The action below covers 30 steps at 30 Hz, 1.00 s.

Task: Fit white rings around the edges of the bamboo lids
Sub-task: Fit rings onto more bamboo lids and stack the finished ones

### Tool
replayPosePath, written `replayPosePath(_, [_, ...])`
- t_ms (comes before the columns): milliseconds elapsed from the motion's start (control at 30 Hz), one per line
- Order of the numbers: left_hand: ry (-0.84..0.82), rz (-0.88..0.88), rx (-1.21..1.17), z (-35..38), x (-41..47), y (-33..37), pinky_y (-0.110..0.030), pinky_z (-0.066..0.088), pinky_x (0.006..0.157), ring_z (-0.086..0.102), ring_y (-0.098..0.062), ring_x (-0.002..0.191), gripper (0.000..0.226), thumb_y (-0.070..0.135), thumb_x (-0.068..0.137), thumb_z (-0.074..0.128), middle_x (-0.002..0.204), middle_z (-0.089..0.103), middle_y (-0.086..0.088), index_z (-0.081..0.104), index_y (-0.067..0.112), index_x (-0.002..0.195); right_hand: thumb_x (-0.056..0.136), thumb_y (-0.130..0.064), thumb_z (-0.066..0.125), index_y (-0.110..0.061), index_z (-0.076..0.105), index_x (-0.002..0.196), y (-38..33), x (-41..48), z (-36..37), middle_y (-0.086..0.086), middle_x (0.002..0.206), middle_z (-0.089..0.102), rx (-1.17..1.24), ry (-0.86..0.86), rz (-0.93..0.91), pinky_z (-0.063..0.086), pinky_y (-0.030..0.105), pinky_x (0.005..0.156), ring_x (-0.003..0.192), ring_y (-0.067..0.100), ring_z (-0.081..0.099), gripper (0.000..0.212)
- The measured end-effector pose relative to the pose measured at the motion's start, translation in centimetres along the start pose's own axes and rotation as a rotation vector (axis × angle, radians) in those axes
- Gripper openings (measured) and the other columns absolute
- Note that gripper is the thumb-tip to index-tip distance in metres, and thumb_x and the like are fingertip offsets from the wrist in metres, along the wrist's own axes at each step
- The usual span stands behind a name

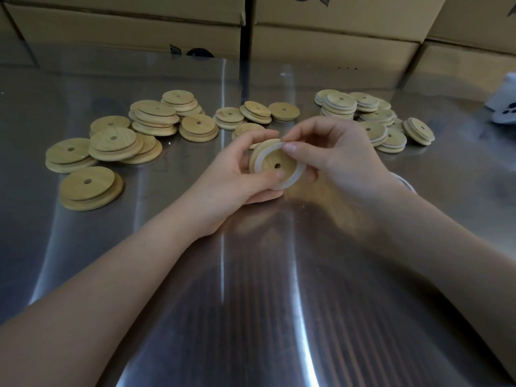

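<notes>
Two hands share one lid (267, 163): our left hand (236, 174) grips its rim, our right hand (335, 155) pinches the ring (296, 177) at the edge nearest its fingertips. We would pin that arc down, then roll the rest round evenly, without twisting.

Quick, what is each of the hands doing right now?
Left hand: closed, gripping a lid.
Right hand: closed, pinching the ring at the lid's top edge.
</notes>
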<state>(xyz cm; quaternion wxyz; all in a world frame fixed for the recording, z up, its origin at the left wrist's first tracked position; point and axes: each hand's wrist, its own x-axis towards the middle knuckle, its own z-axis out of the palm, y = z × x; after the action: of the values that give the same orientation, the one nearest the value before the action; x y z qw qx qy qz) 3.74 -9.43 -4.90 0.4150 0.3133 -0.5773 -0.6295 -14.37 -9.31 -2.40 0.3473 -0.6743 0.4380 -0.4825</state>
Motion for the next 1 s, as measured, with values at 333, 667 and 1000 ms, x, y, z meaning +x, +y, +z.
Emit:
replayPosePath(333, [0.023, 0.07, 0.101, 0.37, -0.23, 0.21, -0.036, 0.06, 0.083, 0.065, -0.014, 0.112, 0.036, 0.007, 0.103, 0.044, 0.119, 0.066, 0.003, 0.053, 0.027, 0.132, 0.087, -0.006, 0.069, -0.016, 0.07, 0.084, -0.07, -0.18, 0.22, -0.001, 0.078, 0.067, -0.048, 0.043, -0.036, 0.046, 0.025, 0.049, 0.059, 0.01, 0.055, 0.011])
replayPosePath(667, [0.01, 0.191, 0.222, 0.17, -0.52, 0.14, -0.037, 0.061, 0.075, 0.069, -0.021, 0.1, 0.033, 0.004, 0.102, 0.044, 0.103, 0.07, -0.007, 0.051, 0.03, 0.123, 0.088, -0.006, 0.068, -0.021, 0.067, 0.084, -0.11, 0.15, -0.26, -0.003, 0.083, 0.067, -0.123, 0.04, -0.056, 0.052, 0.025, 0.069, 0.077, 0.016, 0.061, 0.016])
replayPosePath(1000, [0.113, 0.306, 0.322, 0.22, -0.86, 0.51, -0.033, 0.061, 0.064, 0.07, -0.017, 0.096, 0.018, 0.005, 0.099, 0.053, 0.106, 0.07, -0.003, 0.056, 0.021, 0.107, 0.089, -0.002, 0.064, -0.02, 0.067, 0.085, -0.29, 0.13, -0.54, -0.004, 0.083, 0.067, -0.119, -0.008, -0.089, 0.051, 0.023, 0.078, 0.081, 0.009, 0.063, 0.02])
